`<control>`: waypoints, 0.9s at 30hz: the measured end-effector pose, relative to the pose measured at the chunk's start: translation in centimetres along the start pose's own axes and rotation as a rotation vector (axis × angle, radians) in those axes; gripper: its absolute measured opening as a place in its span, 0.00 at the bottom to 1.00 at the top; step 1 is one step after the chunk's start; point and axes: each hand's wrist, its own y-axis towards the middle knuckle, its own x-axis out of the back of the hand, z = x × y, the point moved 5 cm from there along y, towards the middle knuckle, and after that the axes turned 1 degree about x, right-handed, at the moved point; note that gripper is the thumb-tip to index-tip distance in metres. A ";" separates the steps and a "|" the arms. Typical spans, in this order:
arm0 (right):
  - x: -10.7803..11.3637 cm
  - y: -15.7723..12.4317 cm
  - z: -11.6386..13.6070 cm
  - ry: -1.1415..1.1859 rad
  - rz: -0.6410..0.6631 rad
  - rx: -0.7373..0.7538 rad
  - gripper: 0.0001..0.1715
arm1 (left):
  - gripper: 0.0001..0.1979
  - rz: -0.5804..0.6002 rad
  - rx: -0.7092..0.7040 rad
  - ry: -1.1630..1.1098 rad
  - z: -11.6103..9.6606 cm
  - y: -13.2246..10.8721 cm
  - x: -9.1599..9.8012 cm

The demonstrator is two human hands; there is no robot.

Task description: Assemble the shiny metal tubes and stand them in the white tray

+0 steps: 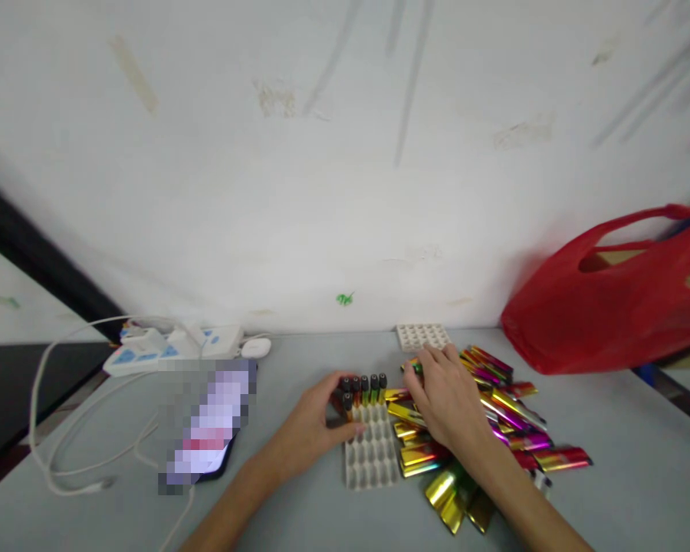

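A pale moulded tray with rows of small slots lies on the table in front of me. Several black-ended, shiny tubes stand upright in its far rows. My left hand curves around the tray's left side, thumb over the slots and fingers by the standing tubes at the far left corner. To the right, a loose pile of flat metallic tubes in gold, red and purple is spread out. Over this pile my right hand is bent, its thumb and fingers closed around a greenish shiny tube, partly hidden.
A second pale tray lies by the wall. At left are a phone with a blurred screen, a white power strip, a small white case and looping white cables. A red bag stands at the back right.
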 end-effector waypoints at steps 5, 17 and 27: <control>-0.5 0.1 0.0 -0.144 0.101 0.127 0.20 | 0.29 0.003 0.002 0.009 0.0 0.0 0.0; -0.8 -0.3 -0.1 -0.158 0.081 0.281 0.21 | 0.29 0.003 0.007 0.018 0.1 0.0 0.0; -0.6 0.0 -0.4 -0.001 0.041 0.146 0.20 | 0.29 0.012 0.024 -0.007 -0.3 0.0 0.0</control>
